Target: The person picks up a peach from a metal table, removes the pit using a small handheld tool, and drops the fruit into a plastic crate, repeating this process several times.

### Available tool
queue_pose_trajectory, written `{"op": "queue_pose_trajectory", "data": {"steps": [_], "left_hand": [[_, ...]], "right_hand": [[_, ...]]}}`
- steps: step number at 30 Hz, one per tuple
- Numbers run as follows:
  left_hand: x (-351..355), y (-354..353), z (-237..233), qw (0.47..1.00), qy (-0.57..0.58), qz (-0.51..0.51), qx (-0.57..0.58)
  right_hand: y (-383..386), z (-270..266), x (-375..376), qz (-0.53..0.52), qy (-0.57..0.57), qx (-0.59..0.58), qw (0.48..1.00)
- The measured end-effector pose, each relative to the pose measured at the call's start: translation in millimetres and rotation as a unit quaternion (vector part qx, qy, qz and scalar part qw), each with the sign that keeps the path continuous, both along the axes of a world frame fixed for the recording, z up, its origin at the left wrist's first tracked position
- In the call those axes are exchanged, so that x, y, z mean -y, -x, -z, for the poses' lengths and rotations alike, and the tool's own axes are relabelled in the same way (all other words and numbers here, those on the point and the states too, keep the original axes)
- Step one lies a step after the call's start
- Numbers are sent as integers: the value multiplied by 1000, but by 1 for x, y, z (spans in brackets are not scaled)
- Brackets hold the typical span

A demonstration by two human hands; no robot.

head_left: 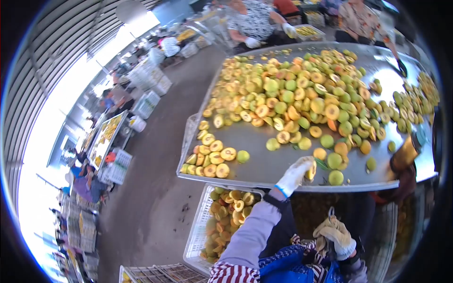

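My left hand, in a white glove, reaches over the front edge of the metal table. Its fingers are closed on a peach half with yellow flesh. Lower right, close to my body, my right hand wears a cream glove with its fingers curled. A small tool with a metal loop pokes up from that fist; its handle is hidden. Beside my left hand lie whole green peaches and a green leaf. A large heap of halved peaches covers the table's far part.
A white plastic crate of peach halves stands below the table, left of my forearm. Another crate is at the bottom edge. A brown bottle stands at right. Co-workers sit across the table. Stacked crates line the aisle.
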State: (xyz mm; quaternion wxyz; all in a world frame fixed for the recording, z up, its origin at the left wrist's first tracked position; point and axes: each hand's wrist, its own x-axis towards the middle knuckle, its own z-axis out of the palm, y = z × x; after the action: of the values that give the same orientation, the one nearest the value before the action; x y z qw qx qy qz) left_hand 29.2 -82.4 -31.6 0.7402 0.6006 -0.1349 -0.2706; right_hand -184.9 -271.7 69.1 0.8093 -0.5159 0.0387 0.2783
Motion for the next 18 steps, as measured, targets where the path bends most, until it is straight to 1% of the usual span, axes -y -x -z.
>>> {"op": "queue_pose_trajectory", "data": {"steps": [1, 2, 4, 5, 6, 8, 10, 12, 13, 16, 17, 18], "left_hand": [[5, 12, 8, 988, 139, 1, -63], [6, 43, -32, 968, 189, -56, -154], [9, 76, -56, 970, 162, -71, -164], [11, 89, -67, 973, 140, -82, -162], [11, 101, -75, 965, 165, -81, -186], [14, 115, -86, 962, 174, -87, -192], [20, 127, -97, 964, 164, -106, -179], [20, 134, -105, 976, 116, -114, -147], [21, 137, -107, 975, 114, -114, -152], [20, 147, -111, 975, 114, -110, -153], [20, 149, -113, 977, 115, -106, -146], [20, 152, -117, 978, 116, -103, -138]], "right_hand": [[-2, -10, 1, 7, 4, -27, 1000], [-2, -20, 0, 14, 6, -57, 998], [-4, -25, 0, -10, 66, -46, 997], [-2, -24, -3, -9, 77, -26, 997], [0, -25, -5, -10, 89, -2, 996], [-1, -32, -11, -8, 118, 6, 993], [2, -39, -16, 29, 146, 1, 989], [1, -41, -15, 13, 197, 24, 980], [3, -41, -14, 3, 223, 37, 974], [9, -22, -15, 36, 225, 157, 961], [10, -21, -16, 36, 210, 153, 965], [12, -21, -15, 35, 247, 172, 953]]}}
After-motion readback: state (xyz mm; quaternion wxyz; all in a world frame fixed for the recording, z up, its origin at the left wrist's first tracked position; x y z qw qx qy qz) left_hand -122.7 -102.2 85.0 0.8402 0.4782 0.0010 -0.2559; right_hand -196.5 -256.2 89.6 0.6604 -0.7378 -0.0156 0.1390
